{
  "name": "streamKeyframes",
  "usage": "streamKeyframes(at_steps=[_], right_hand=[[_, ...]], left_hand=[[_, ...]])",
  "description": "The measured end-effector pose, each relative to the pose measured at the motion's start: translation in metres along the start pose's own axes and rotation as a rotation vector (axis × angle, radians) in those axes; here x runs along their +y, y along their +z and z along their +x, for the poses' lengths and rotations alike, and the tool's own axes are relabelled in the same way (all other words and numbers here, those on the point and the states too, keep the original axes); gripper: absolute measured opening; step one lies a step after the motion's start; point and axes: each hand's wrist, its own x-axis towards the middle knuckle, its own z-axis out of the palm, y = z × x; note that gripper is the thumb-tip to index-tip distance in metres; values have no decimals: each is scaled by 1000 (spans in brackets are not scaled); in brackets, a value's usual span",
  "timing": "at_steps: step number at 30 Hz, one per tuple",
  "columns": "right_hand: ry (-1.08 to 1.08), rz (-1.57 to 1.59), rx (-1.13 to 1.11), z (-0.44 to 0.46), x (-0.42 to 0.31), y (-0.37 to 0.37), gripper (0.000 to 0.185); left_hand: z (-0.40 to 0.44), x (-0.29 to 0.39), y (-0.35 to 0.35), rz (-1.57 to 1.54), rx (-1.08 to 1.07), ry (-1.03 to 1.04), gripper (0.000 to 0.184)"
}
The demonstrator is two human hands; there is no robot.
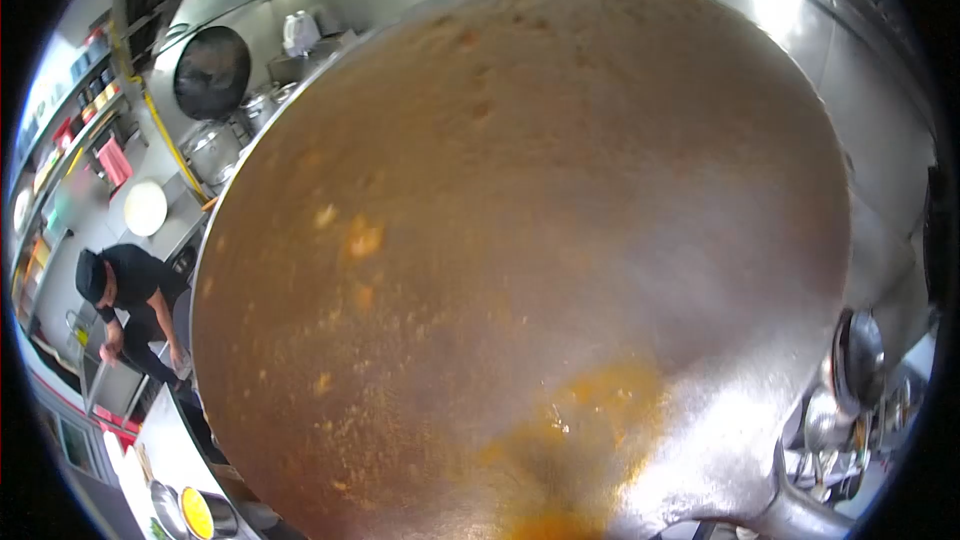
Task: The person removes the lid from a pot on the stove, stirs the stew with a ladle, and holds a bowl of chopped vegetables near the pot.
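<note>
A very large brown wok (520,190) fills most of the head view, its inner face turned toward me. Orange, oily residue (590,410) shines on its lower part, and small pale food flecks (363,237) cling to the left side. At the lower right the wok's metal handle (800,512) leads out of the picture. Neither of my hands shows; whatever grips the wok is hidden or outside the view.
A person (135,300) in dark clothes and cap bends over at the left. A metal pot with yellow contents (197,513) stands on the white counter (165,440). Stacked pans (858,360) are at the right; a black wok (212,73) leans by the back wall.
</note>
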Motion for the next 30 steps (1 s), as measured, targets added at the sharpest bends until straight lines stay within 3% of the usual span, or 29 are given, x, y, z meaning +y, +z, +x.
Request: streamKeyframes(at_steps=[3, 4, 5, 6, 7, 10, 11, 14, 15, 17, 18, 19, 20, 22, 24, 25, 27, 29, 30], right_hand=[[539, 391, -279, -46, -11, -2, 42], [248, 117, -201, -86, -4, 14, 49], [304, 94, -154, -86, -5, 24, 54], [702, 355, -419, -53, -6, 8, 66], [953, 369, -419, -59, -11, 17, 63], [1466, 373, -5, -127, -47, 69, 55], [1564, 434, 98, -138, -53, 91, 52], [1775, 779, 144, -140, -57, 166, 32], [1782, 921, 323, -135, -69, 197, 31], [1925, 1297, 335, -133, -77, 237, 26], [1971, 1245, 376, -128, -81, 259, 22], [1930, 1190, 332, -135, -83, 287, 20], [1950, 985, 216, -149, -85, 322, 21], [1632, 445, 128, -185, -88, 390, 31], [1690, 388, 21, -203, -80, 432, 48], [1607, 370, 76, -232, -80, 470, 55], [1950, 966, 13, -199, -44, 453, 59], [1675, 592, 61, -254, -45, 537, 60], [1714, 544, 8, -250, -42, 546, 60]], left_hand=[[-10, -9, 1, 27, 11, 42, 39], [-14, -14, 1, 43, 13, 59, 39], [-18, -20, 0, 60, 15, 78, 39], [-22, -24, -4, 76, 16, 94, 39], [-23, -29, -7, 94, 23, 114, 39], [-27, -37, -6, 107, 20, 92, 38], [-29, -37, -9, 90, -84, -63, 43], [-35, -48, -5, 148, -104, -102, 44], [-36, -53, -4, 134, -103, -159, 46], [-36, -68, 1, 203, -170, -231, 47], [-35, -67, 1, 260, -229, -233, 45], [-36, -55, 0, 260, -264, -340, 44], [-40, -53, 2, 254, -286, -307, 44], [-41, -43, 5, 244, -304, -270, 44], [-46, -23, 7, 199, -270, -239, 42], [-46, -14, 11, 197, -265, -239, 42], [-48, -6, 18, 211, -157, -197, 40], [-48, 2, 27, 214, -136, -199, 40], [-49, 6, 31, 212, -106, -189, 40]])
